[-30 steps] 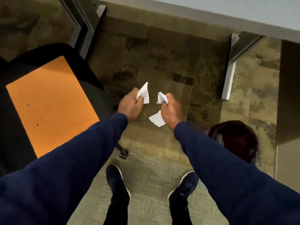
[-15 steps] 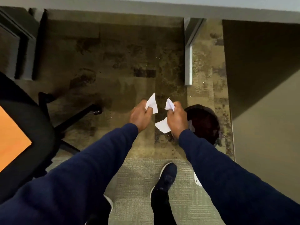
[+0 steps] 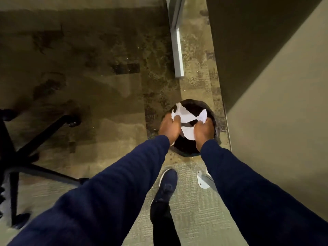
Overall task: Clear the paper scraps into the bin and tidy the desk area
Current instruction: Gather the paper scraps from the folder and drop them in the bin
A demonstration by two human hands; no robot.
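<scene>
While both hands are hovering over the round black-lined bin (image 3: 211, 110), torn white paper scraps (image 3: 184, 118) are sitting pinched in curled fingers directly above its dark opening. The left hand (image 3: 169, 127) is gripping one piece, the right hand (image 3: 204, 129) two more. Navy sleeves (image 3: 124, 183) are reaching forward. A dark shoe (image 3: 167, 181) is standing on grey carpet (image 3: 191, 219); a black chair base (image 3: 35, 144) is lying left.
</scene>
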